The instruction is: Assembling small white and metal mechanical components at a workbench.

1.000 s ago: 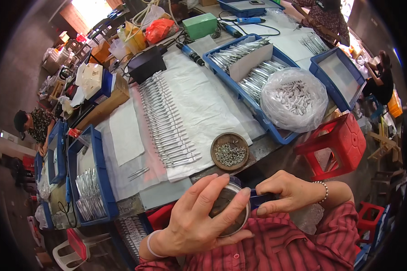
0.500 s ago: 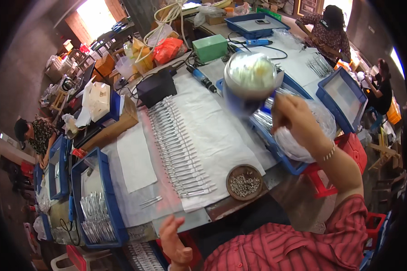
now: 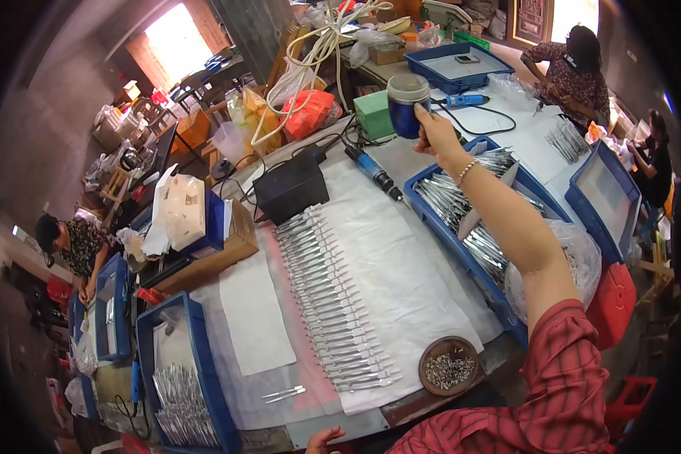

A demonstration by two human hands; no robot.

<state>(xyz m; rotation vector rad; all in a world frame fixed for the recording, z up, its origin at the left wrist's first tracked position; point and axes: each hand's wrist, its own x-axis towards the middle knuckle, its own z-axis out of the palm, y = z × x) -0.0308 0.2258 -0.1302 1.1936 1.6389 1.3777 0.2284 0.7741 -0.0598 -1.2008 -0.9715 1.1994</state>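
Observation:
My right arm reaches to the far side of the table, and my right hand (image 3: 440,138) grips a dark blue mug (image 3: 408,117) with a pale, clear-looking top. The mug is upright beside a green box (image 3: 374,116). Only part of my left hand (image 3: 326,440) shows at the lower edge, its fingers apart and holding nothing, just off the table's near edge. Between my arms, a long row of slim metal pieces (image 3: 329,303) lies on white cloth (image 3: 401,280). A round brown bowl (image 3: 471,377) of small metal parts stands near the front edge.
Under my right arm, a blue tray (image 3: 499,291) holds many metal pieces and a plastic bag (image 3: 564,265). At left stands another filled blue tray (image 3: 193,325). A blue-black power tool (image 3: 374,172) and a black box (image 3: 291,185) lie behind the row. Other people (image 3: 571,72) sit nearby.
My right hand has carried the mug away from me, from above the blue tray to beside the green box. My left hand has dropped mostly out of view.

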